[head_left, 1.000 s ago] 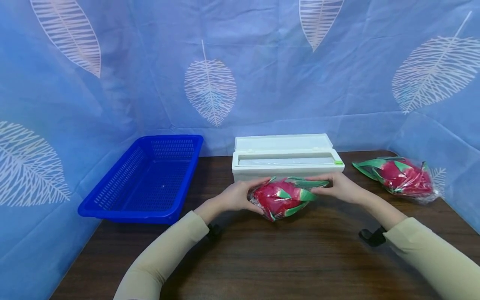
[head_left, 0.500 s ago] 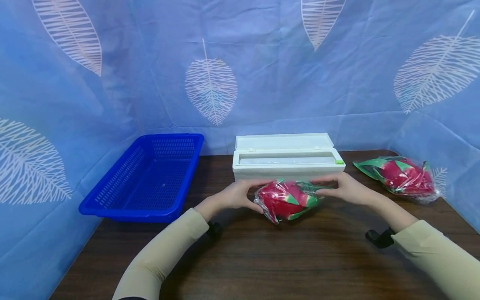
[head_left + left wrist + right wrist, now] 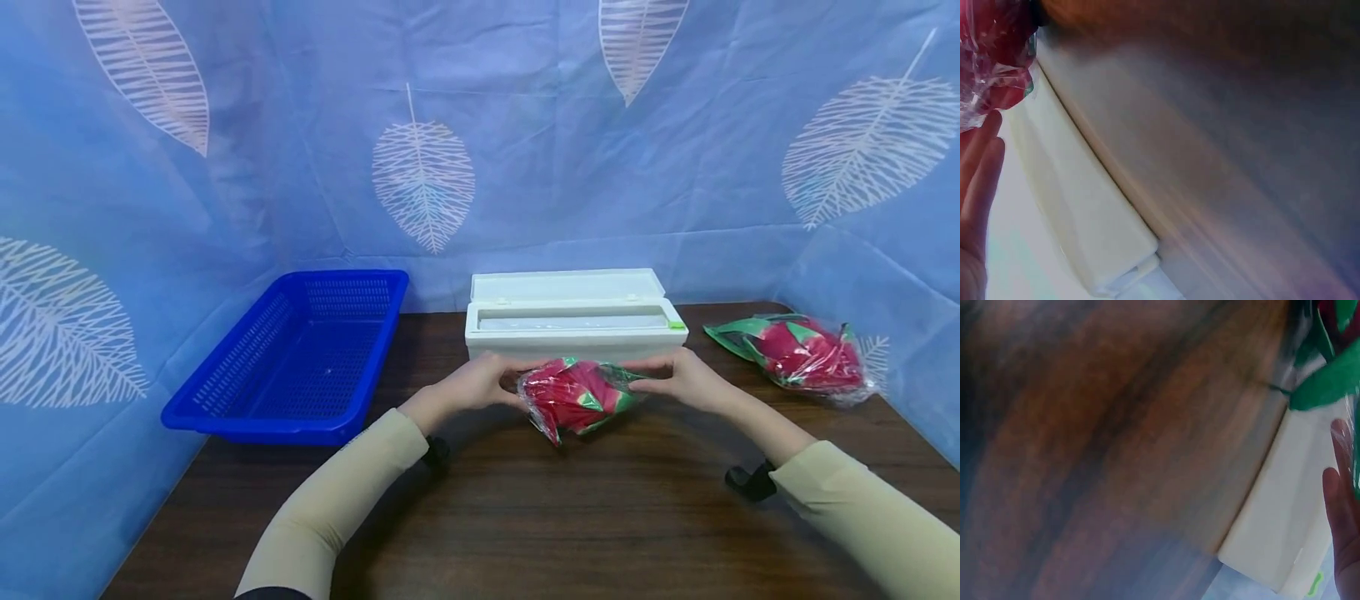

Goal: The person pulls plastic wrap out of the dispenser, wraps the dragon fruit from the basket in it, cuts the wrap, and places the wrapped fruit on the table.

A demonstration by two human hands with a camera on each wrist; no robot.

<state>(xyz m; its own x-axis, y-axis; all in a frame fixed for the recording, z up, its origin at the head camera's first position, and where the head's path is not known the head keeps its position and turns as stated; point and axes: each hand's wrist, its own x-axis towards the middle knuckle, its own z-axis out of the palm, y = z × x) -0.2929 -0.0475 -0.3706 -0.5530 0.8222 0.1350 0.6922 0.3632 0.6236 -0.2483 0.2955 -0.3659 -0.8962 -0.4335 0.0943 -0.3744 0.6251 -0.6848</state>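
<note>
Between the two hands is a red dragon fruit [image 3: 573, 396] with green leafy scales, wrapped in shiny clear film. My left hand [image 3: 483, 382] grips its left end between thumb and fingers. At the leafy right end, my right hand [image 3: 690, 381] pinches the wrap and leaf tips. In the left wrist view, crinkled film on the fruit [image 3: 997, 56] meets the fingertips. Green leaves [image 3: 1329, 381] under film lie against the fingers in the right wrist view. Right behind the fruit stands a white cling film box [image 3: 577, 333], its lid raised.
A blue plastic basket [image 3: 281, 429] stands at the left of the dark wooden table [image 3: 570, 525]. Another film-wrapped dragon fruit [image 3: 806, 354] lies at the back right. Blue leaf-print cloth [image 3: 525, 167] hangs behind and along the sides.
The dragon fruit has turned between the hands, showing more red and film in front, and has shifted slightly right. The left hand moved slightly right with it.
</note>
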